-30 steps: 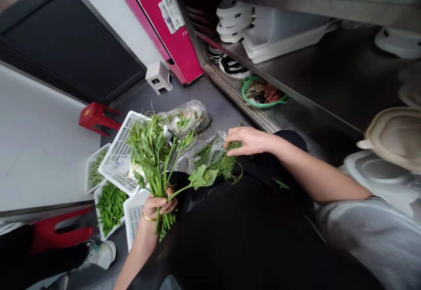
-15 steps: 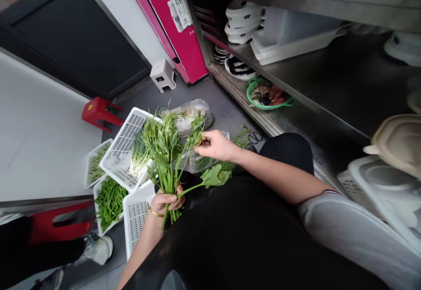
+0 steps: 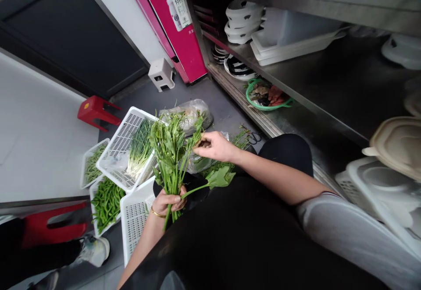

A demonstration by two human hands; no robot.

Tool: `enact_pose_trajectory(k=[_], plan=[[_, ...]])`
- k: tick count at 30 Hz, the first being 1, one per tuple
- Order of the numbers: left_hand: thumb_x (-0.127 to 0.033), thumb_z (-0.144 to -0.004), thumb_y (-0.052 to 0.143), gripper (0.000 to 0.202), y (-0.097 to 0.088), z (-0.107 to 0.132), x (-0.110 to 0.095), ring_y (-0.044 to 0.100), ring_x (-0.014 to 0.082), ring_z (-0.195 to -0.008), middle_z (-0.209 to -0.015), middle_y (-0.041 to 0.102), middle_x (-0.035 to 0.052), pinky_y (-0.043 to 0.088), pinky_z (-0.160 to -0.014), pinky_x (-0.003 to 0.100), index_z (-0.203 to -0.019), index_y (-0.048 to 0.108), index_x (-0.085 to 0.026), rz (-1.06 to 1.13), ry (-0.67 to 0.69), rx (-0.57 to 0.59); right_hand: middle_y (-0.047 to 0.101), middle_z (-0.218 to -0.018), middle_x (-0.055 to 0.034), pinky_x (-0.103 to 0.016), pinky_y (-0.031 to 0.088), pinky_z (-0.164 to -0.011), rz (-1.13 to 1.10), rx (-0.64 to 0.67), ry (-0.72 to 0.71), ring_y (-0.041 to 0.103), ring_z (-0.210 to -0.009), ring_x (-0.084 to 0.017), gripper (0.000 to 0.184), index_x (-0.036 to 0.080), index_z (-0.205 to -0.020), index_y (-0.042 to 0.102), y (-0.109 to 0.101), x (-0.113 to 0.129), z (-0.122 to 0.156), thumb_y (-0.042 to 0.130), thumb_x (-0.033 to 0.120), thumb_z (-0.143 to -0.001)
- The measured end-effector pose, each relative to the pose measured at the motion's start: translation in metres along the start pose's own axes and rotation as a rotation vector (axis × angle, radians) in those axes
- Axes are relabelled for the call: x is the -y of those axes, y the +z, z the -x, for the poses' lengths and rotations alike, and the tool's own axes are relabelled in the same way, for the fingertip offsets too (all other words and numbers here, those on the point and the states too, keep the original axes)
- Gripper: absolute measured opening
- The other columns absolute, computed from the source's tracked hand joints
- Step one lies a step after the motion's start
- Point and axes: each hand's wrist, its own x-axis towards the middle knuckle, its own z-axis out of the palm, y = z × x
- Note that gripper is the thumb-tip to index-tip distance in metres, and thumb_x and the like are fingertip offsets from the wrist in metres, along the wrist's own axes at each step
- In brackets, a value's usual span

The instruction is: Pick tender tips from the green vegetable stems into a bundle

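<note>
My left hand [image 3: 168, 203], with a gold bangle at the wrist, is closed round the lower stems of a bunch of leafy greens [image 3: 169, 163]. The bunch stands upright, its thin curly tips pointing away from me, and one broad leaf [image 3: 221, 177] sticks out to the right on its own stalk. At the bunch's upper right side, my right hand [image 3: 215, 145] pinches a withered-looking leaf between thumb and fingers. Its fingertips are partly hidden. Beyond and below the right hand, more greens [image 3: 219, 166] lie on and beside clear plastic.
White baskets hold scallions [image 3: 140, 147], green peppers [image 3: 107, 202] and green beans [image 3: 94, 163]. A clear bag [image 3: 197, 112], black-handled scissors [image 3: 255, 137] and stools [image 3: 97, 111] are on the floor. Steel shelving [image 3: 296, 88] runs along the right. Another person's shoe [image 3: 95, 250] shows lower left.
The bunch in my left hand has shifted slightly right, toward my right hand, showing more of the scallions. My right hand keeps its pinch in nearly the same place.
</note>
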Motion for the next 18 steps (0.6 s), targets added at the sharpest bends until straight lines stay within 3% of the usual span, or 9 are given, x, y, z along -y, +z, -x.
enact_pose_trajectory(k=[3,11,14,18], plan=[[-0.024,-0.066,0.061,0.020,0.0018,-0.0016,-0.0007,0.036,0.0085,-0.037,-0.041,0.042,-0.0032,0.026,-0.040,0.023,-0.081,0.062,-0.010,-0.014,-0.011,0.000,0.058,-0.062,-0.0006,-0.021,0.041,-0.055,-0.018,-0.035,0.014,0.051,-0.056,-0.009,0.010,0.011,-0.067,0.058,0.0000,-0.0035,-0.0002,0.058,0.020,-0.065],[-0.023,-0.066,0.061,0.019,0.0039,-0.0052,-0.0022,0.037,0.0089,-0.037,-0.041,0.043,-0.0035,0.028,-0.041,0.023,-0.081,0.059,-0.011,-0.038,-0.036,-0.027,0.057,-0.065,-0.0005,-0.020,0.039,-0.055,0.087,0.032,-0.009,0.050,-0.058,-0.009,0.017,0.010,-0.075,0.060,-0.0055,-0.0071,0.0021,0.054,0.024,-0.069],[-0.023,-0.066,0.061,0.020,0.0048,-0.0060,-0.0027,0.036,0.0086,-0.037,-0.042,0.042,-0.0035,0.028,-0.041,0.023,-0.082,0.059,-0.011,-0.038,-0.040,-0.026,0.054,-0.061,-0.0006,-0.020,0.036,-0.054,0.322,-0.021,-0.094,0.048,-0.056,-0.009,0.015,0.010,-0.068,0.059,-0.0060,-0.0070,0.0035,0.050,0.021,-0.070],[-0.024,-0.066,0.060,0.019,0.0036,-0.0070,-0.0017,0.035,0.0087,-0.036,-0.041,0.039,-0.0044,0.027,-0.040,0.023,-0.081,0.059,-0.012,-0.010,-0.022,-0.005,0.058,-0.073,-0.0083,-0.025,0.037,-0.057,0.806,-0.118,-0.213,0.049,-0.060,-0.013,0.017,0.009,-0.069,0.060,-0.0062,-0.0110,0.0032,0.047,0.021,-0.071]])
